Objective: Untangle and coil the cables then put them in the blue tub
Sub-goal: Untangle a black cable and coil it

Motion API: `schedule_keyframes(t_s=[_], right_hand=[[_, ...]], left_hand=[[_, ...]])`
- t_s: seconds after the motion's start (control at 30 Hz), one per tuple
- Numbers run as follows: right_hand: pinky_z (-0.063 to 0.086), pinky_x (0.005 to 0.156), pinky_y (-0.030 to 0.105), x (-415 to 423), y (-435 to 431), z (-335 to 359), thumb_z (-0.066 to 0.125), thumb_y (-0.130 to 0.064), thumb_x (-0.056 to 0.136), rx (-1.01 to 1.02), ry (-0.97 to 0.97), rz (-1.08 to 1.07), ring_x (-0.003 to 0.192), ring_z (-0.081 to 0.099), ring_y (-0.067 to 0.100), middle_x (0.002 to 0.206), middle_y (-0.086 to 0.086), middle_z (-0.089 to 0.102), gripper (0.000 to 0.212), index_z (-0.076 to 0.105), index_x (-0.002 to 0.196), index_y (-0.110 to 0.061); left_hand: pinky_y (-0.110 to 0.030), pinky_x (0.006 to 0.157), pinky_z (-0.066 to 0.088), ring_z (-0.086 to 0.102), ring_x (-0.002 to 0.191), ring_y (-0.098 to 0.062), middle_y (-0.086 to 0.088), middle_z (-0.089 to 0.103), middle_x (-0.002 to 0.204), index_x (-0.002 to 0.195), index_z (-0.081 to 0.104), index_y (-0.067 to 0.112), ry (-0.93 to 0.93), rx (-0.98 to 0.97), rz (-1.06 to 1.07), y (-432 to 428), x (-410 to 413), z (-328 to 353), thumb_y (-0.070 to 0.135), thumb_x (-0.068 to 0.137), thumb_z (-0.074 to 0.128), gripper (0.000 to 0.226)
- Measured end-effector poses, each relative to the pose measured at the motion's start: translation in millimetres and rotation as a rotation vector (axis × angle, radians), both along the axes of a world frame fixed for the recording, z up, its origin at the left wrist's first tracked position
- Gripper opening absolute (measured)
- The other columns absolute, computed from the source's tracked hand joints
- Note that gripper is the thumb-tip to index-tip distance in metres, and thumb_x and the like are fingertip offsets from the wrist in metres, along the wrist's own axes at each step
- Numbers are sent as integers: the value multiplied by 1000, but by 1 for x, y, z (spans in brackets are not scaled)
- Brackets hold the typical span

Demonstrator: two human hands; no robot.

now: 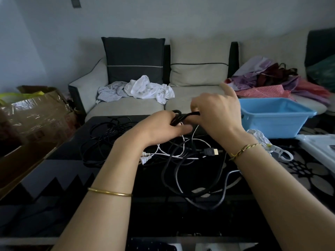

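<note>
Together, we are gripping a bundle of black cable [178, 115] above the glossy dark surface [112, 211]: our left hand [159, 128] is curling round its looped end, and our right hand [217, 115] is pinching it with one finger lifted. Below, thin white cable [174, 156] and more round black strands are lying tangled. The smooth rectangular blue tub [270, 124] is sitting just beside our right hand.

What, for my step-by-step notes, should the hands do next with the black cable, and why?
Probably wind one more loop onto the bunch. The left hand grips a few loops of black cable, the right hand pinches it alongside, and the rest hangs into the tangle with the white cable on the table; too early for the blue tub.
</note>
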State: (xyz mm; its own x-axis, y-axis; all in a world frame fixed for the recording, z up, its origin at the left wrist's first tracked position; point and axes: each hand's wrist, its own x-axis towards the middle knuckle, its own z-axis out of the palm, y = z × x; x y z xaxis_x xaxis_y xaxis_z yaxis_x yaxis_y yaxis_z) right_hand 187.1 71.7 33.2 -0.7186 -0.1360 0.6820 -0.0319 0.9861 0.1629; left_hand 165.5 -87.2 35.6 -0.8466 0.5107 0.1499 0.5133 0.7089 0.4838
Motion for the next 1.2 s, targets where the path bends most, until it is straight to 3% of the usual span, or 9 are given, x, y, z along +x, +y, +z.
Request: schedule_keyframes(t_s=[0.13,0.33,0.57,0.73,0.87,0.93,1.0,1.07,1.2], right_hand=[[28,107,50,-12,19,-8,59,-55,74,28,81,180,61,62,24,63,-1,63,39,66,65,-18],[37,90,40,-26,40,-39,67,-38,83,-172,-154,223,107,55,29,112,0,64,36,64,118,-30],[47,88,31,-37,49,-68,67,-50,81,-649,-523,77,104,60,21,114,3,62,45,63,116,-22],[43,75,21,-37,45,-61,80,-23,74,-1055,-429,173,92,59,14,109,3,62,67,45,130,-10],[44,74,20,-35,40,-47,66,-11,82,-1466,-209,292,93,61,18,107,6,61,65,36,140,-12],[49,76,27,-34,35,-43,58,-17,91,-1514,-212,316,80,65,18,98,4,62,44,45,132,-12],[51,57,27,-35,29,-44,46,-18,98,-1457,-225,298,55,54,14,81,4,59,25,56,119,-10],[40,41,22,-38,26,-52,41,-18,99,-1395,-228,243,45,41,11,67,2,55,25,63,107,-9],[33,39,23,-33,18,-66,39,-23,100,-1432,-354,253,41,37,10,59,3,51,26,63,106,-14]], left_hand=[[-21,40,23,29,35,-10,5,37,45,85,63,4,-202,142,10,-5,1,1,27,93,54,26],[-17,36,20,18,31,-5,10,24,38,87,59,3,-501,557,75,-26,-1,7,25,100,43,30],[-17,34,20,17,29,-3,11,22,35,76,57,11,-597,1102,118,-23,-3,18,28,100,42,34],[-16,37,21,17,29,-4,11,24,36,82,59,8,-526,890,154,-21,-7,14,29,101,39,34],[-16,34,21,17,28,-4,11,23,36,82,59,7,-563,798,133,-19,-8,7,29,101,39,36],[-15,33,21,17,28,-3,11,22,37,83,60,7,-613,784,107,-18,-6,5,30,101,38,36],[-15,32,21,16,28,-3,12,20,37,83,59,7,-706,840,72,-18,-6,4,30,101,38,36],[-15,31,21,17,26,-3,11,20,35,83,59,8,-843,962,24,-19,-7,3,30,100,39,35],[-13,30,22,23,24,-7,8,23,34,84,62,8,-1082,1254,-145,-20,-9,-1,30,90,47,27]])
